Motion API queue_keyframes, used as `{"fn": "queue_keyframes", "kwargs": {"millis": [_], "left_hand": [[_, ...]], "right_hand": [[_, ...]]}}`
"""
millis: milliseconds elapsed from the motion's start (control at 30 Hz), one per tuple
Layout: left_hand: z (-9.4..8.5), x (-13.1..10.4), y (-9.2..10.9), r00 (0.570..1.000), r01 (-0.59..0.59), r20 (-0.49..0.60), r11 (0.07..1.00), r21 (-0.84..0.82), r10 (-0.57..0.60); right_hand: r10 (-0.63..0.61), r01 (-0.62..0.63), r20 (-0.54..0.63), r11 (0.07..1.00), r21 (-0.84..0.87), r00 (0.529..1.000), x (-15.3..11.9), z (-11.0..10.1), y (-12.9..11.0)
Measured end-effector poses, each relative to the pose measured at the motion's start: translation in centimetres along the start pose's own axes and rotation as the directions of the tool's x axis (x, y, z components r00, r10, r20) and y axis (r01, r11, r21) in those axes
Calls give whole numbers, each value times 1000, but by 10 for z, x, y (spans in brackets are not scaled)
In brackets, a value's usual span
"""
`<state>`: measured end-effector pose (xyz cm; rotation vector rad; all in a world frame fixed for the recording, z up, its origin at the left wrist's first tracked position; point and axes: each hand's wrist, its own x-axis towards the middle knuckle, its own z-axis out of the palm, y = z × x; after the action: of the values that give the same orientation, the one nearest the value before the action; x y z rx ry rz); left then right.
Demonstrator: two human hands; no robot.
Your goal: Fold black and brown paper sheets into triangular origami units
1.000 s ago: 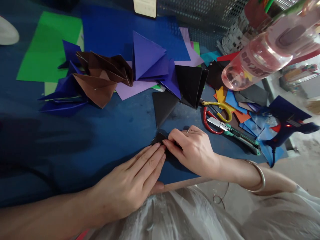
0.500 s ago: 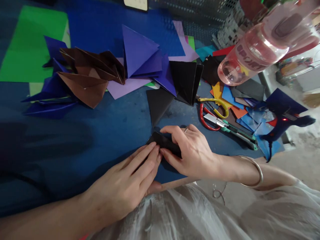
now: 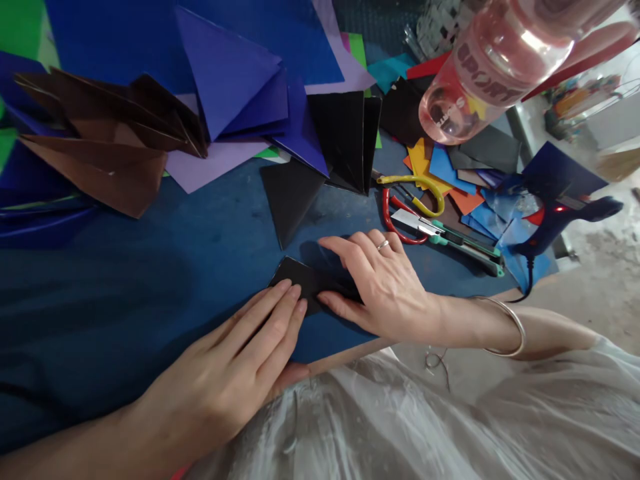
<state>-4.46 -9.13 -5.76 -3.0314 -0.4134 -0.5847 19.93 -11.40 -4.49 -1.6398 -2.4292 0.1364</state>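
Observation:
A small folded piece of black paper [image 3: 295, 272] lies on the blue table near its front edge. My left hand [image 3: 240, 363] rests on the paper's left part, its fingers stretched flat and side by side. On the right part is my right hand [image 3: 383, 287], thumb and index finger spread apart, the other fingers curled, a ring on one. The paper's right end is hidden under this hand. Just beyond the hands lies a black paper triangle [image 3: 293, 197], and behind it stands a folded black piece [image 3: 345, 137].
Folded brown [image 3: 105, 180] and purple [image 3: 235, 80] papers lie at the back left. Red and yellow scissors [image 3: 387, 217], a cutter [image 3: 465, 250], paper scraps [image 3: 457, 183], a glue gun [image 3: 545, 220] and a pink bottle [image 3: 493, 73] are on the right.
The view has shifted, so the objects appear further left and higher. My right hand's thumb and index finger are wider apart, and more of the black paper shows between my hands.

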Motion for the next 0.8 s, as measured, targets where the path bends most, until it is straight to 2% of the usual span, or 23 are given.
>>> {"fn": "queue_keyframes", "kwargs": {"millis": [167,333,567,733,800], "left_hand": [[-3,2,-1,1000,1,-1,1000,-1,-1],[-4,2,0,999,19,26,1000,-1,-19],[-5,6,-2,1000,-14,27,1000,15,14],[-4,5,0,1000,-16,16,1000,0,16],[-3,4,1,999,-26,19,1000,-4,26]], "right_hand": [[57,-57,0,997,43,998,-9,-4,6],[61,-61,2,995,74,998,-17,-6,12],[72,-72,-2,992,99,997,-26,-6,17],[32,-25,-50,990,141,998,-28,-8,18],[-49,66,-107,984,166,993,-28,-8,17]]}}
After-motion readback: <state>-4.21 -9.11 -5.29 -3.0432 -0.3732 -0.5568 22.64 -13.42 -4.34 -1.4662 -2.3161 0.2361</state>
